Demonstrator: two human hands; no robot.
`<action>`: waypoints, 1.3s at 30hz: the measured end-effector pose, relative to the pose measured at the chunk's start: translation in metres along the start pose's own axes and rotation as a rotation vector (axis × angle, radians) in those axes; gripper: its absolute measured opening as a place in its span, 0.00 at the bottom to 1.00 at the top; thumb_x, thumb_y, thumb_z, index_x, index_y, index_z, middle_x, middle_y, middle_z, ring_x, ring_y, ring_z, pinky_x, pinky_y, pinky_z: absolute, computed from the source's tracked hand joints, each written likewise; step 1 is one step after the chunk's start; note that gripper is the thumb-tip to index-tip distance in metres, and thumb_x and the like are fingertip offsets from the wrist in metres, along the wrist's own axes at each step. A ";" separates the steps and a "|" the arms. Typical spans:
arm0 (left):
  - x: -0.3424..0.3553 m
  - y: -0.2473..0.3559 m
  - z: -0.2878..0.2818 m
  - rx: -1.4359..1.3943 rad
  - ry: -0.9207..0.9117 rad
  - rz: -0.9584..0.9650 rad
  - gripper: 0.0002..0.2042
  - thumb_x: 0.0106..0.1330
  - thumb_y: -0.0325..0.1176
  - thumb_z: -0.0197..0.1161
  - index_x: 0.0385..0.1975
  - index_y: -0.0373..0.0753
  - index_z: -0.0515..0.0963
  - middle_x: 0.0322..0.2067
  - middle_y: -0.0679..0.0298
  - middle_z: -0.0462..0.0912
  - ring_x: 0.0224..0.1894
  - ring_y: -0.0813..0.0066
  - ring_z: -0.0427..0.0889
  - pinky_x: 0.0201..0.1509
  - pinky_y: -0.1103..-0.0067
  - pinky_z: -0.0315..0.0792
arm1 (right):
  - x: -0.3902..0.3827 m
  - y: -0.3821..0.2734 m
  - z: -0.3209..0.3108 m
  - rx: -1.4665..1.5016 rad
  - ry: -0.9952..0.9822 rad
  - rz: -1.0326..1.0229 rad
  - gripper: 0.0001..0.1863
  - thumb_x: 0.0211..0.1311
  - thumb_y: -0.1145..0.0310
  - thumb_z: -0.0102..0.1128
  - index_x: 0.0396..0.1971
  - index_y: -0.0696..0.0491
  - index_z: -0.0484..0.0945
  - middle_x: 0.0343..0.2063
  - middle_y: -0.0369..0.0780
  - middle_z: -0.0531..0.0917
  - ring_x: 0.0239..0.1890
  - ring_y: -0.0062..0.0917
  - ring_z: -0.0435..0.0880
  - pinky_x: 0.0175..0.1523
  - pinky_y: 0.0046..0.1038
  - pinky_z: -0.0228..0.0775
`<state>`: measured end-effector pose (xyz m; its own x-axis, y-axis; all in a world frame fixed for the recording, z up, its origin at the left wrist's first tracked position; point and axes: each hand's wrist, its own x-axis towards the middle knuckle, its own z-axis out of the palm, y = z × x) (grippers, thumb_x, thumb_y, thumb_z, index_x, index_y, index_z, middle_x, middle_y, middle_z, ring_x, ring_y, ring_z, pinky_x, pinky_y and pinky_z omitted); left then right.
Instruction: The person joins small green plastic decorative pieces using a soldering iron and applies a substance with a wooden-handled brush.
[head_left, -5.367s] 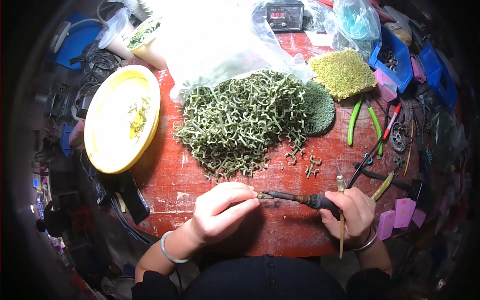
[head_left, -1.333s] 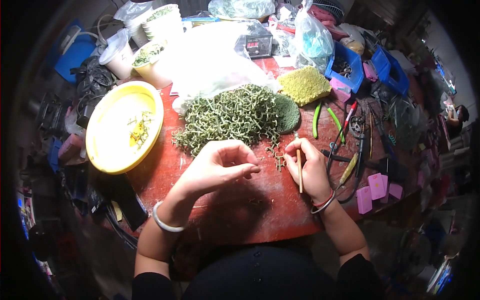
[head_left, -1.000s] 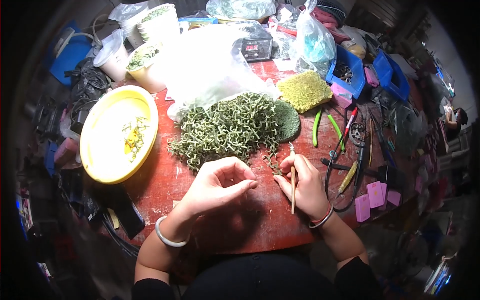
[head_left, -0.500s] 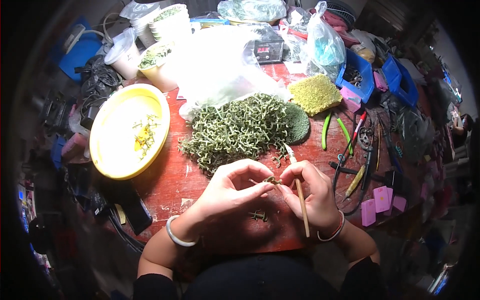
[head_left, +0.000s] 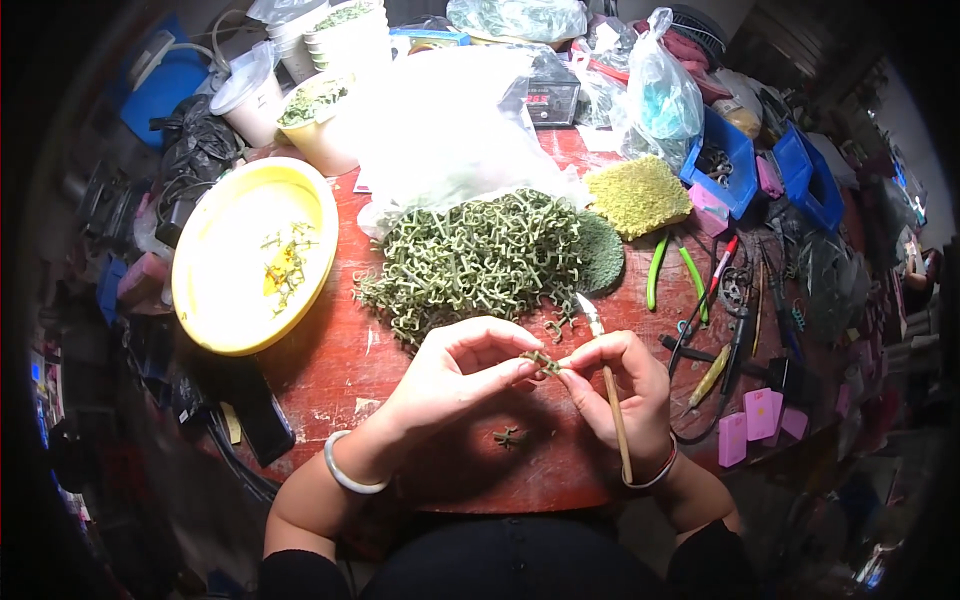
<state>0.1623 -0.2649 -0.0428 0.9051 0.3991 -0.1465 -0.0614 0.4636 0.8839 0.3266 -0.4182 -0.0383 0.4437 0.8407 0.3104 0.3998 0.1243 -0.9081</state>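
Between the fingertips of both hands is a small green branched piece, partly covered by the fingers. My left hand pinches its left end, and my right hand touches its right end. My right hand also keeps a slim wooden-handled knife, its pale blade pointing away from me. A similar loose piece lies on the red table just in front of me. Beyond my hands rises a large heap of small green twig-like pieces, partly under a white plastic bag.
At left stands a round yellow basin with several small pieces inside. A yellow rough sponge-like block, green-handled tool, cables and pink boxes lie at right. White tubs and blue bins stand farther back.
The green piece has turned slightly between my fingers. The knife in my right hand has swung a little, its handle end shifting right. The loose piece on the table appears turned.
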 end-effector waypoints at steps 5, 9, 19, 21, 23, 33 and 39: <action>-0.001 -0.002 0.000 0.231 -0.098 0.127 0.12 0.70 0.22 0.68 0.52 0.33 0.83 0.47 0.62 0.85 0.52 0.76 0.84 0.57 0.77 0.80 | 0.001 -0.009 -0.003 -0.073 -0.021 -0.039 0.11 0.58 0.81 0.71 0.39 0.58 0.79 0.31 0.42 0.86 0.32 0.28 0.88 0.38 0.27 0.78; -0.003 -0.001 -0.003 0.226 -0.078 0.102 0.10 0.70 0.22 0.68 0.50 0.34 0.84 0.45 0.63 0.86 0.49 0.77 0.85 0.55 0.78 0.80 | 0.003 -0.011 -0.012 -0.103 -0.064 -0.147 0.12 0.67 0.69 0.69 0.44 0.58 0.79 0.34 0.44 0.82 0.33 0.31 0.85 0.38 0.29 0.77; -0.002 0.000 -0.002 0.040 -0.074 0.090 0.07 0.72 0.21 0.65 0.47 0.32 0.82 0.45 0.63 0.84 0.49 0.77 0.85 0.56 0.78 0.81 | 0.007 -0.015 -0.016 -0.114 -0.022 -0.421 0.10 0.64 0.75 0.69 0.44 0.60 0.85 0.32 0.43 0.84 0.32 0.32 0.83 0.38 0.30 0.77; -0.002 -0.001 -0.003 0.006 -0.086 0.110 0.07 0.72 0.20 0.65 0.47 0.32 0.82 0.45 0.63 0.84 0.49 0.76 0.85 0.57 0.77 0.81 | 0.005 -0.017 -0.015 -0.113 -0.009 -0.391 0.08 0.65 0.75 0.68 0.43 0.61 0.86 0.30 0.42 0.84 0.30 0.31 0.83 0.35 0.30 0.76; -0.002 0.001 -0.003 0.006 -0.064 0.086 0.08 0.71 0.20 0.65 0.47 0.31 0.82 0.45 0.62 0.85 0.49 0.76 0.85 0.56 0.77 0.81 | 0.004 -0.015 -0.015 -0.100 -0.030 -0.406 0.09 0.66 0.75 0.68 0.43 0.61 0.86 0.31 0.42 0.83 0.30 0.31 0.83 0.35 0.30 0.76; -0.001 0.001 -0.003 0.002 -0.066 0.060 0.08 0.71 0.20 0.65 0.47 0.31 0.82 0.45 0.62 0.85 0.48 0.76 0.85 0.56 0.78 0.81 | 0.003 -0.012 -0.013 -0.143 -0.036 -0.485 0.09 0.66 0.76 0.68 0.44 0.61 0.86 0.30 0.41 0.83 0.29 0.31 0.82 0.35 0.30 0.76; -0.002 0.003 -0.002 0.027 -0.069 0.060 0.07 0.72 0.20 0.64 0.47 0.31 0.82 0.44 0.63 0.84 0.48 0.77 0.85 0.55 0.78 0.80 | 0.003 -0.014 -0.012 -0.168 -0.007 -0.524 0.10 0.64 0.76 0.69 0.45 0.61 0.86 0.29 0.41 0.82 0.28 0.30 0.82 0.33 0.29 0.76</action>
<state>0.1597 -0.2627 -0.0409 0.9273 0.3691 -0.0629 -0.1057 0.4192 0.9017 0.3317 -0.4240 -0.0216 0.1454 0.6923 0.7068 0.6886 0.4422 -0.5747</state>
